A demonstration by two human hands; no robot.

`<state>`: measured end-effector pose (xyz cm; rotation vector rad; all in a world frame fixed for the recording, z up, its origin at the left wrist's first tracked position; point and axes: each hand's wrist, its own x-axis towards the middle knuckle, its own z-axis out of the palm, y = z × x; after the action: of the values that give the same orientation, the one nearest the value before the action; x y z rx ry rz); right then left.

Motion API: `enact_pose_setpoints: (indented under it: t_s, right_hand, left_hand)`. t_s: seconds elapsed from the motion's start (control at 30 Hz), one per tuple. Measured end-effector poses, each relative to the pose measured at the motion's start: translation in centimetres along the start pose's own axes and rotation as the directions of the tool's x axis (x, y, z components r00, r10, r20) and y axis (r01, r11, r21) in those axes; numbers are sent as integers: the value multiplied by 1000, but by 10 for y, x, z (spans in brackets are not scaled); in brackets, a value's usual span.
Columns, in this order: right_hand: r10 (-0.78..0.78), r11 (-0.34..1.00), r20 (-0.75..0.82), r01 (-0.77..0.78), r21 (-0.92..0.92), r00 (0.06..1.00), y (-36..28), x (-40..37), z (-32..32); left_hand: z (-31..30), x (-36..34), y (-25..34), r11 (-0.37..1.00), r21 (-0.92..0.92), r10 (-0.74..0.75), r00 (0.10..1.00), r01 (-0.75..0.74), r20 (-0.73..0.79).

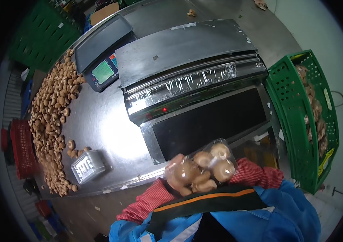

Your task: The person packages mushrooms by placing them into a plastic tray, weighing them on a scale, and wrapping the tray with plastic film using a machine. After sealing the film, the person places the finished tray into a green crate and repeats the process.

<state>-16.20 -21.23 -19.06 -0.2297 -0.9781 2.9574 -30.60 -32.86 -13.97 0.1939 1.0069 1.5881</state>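
In front of my body is a clear-film-wrapped pack of mushrooms (201, 171), large brown caps showing through the shiny plastic. My left hand (174, 162) is closed around the pack's left side, its fingers partly covered by the pack. On the right, a red checked sleeve (250, 171) runs up to the pack's edge; my right hand is behind the pack there and its fingers are hidden. The pack is held up between both hands, just short of the black plate (212, 121) of the film-wrapping machine (191, 92).
A heap of loose mushrooms (50, 109) covers the table's left side, near a digital scale (103, 72). Clear plastic trays (87, 166) stand near the front edge. At the right, a green crate (296, 117) contains wrapped packs. Red crates (21, 149) stand beyond the left edge.
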Motion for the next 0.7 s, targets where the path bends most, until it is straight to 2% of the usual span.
enact_pose_setpoints:
  t_s: [0.03, 0.07, 0.13, 0.2, 0.23, 0.27, 0.3, 0.33, 0.4, 0.43, 0.47, 0.5, 0.53, 0.57, 0.6, 0.63, 0.67, 0.7]
  right_hand:
    - [19, 989, 18, -16, -147, 1000, 3, -3, 6]
    - [9, 942, 31, 2, -335, 999, 12, -6, 12]
    - [-69, 753, 59, 91, -651, 996, 31, -12, 21]
    - [-194, 518, 73, 165, -839, 978, 40, -18, 28]
    - [-253, 421, 66, 171, -891, 965, 43, -23, 28]
    - [-193, 409, 16, 95, -908, 981, 31, -29, 29]
    - [-134, 393, -35, 21, -919, 990, 13, -33, 33]
    - [-76, 372, -88, -53, -927, 993, -8, -37, 35]
    - [27, 330, -211, -208, -921, 977, -56, -45, 46]
    - [65, 305, -279, -285, -908, 958, -81, -49, 53]
    - [187, -251, -340, -290, -924, 921, -113, -44, 65]
    - [-56, -165, -366, -371, -914, 929, -137, -53, 71]
    - [-157, 101, -461, -450, -887, 873, -174, -54, 97]
    - [-381, 3, -154, -165, -986, 912, -186, -60, 105]
    - [-422, -211, 98, 7, -977, 901, -190, -62, 120]
    - [-241, -304, 156, 79, -949, 958, -195, -60, 138]
    - [-54, -354, 128, 101, -930, 990, -186, -56, 145]
    - [20, -353, 131, 130, -926, 991, -173, -53, 137]
  left_hand:
    - [2, 0, 2, 868, 373, 341, 940, -327, 30]
    - [5, 2, 7, 506, 656, 612, 769, -561, 186]
    - [18, 2, 29, 2, 713, 654, 541, -701, 529]
    - [46, -7, 73, 25, 575, 463, 519, -818, 719]
    - [58, -2, 84, 185, 535, 318, 565, -824, 761]
    - [68, 1, 87, 343, 504, 163, 578, -793, 800]
    - [69, 1, 74, 509, 386, 80, 489, -769, 869]
    - [65, 7, 71, 627, 380, -172, 355, -680, 919]
    - [52, 9, 48, 726, 396, -197, 381, -562, 903]
    - [51, 5, 46, 793, 449, -269, 425, -412, 864]
    - [50, 2, 45, 830, 495, -351, 451, -256, 821]
    - [58, -6, 47, 889, 431, -449, 479, 154, 754]
    - [71, 0, 49, 794, 335, -533, 316, 508, 785]
    - [59, 1, 28, 604, 132, -551, 292, 786, 781]
    - [46, 4, 8, 323, -88, -570, 268, 942, 776]
    - [56, 10, 6, 322, -66, -577, 251, 944, 777]
    - [68, 17, 5, 362, -26, -596, 253, 932, 762]
    - [80, 22, 1, 412, 5, -610, 271, 911, 745]
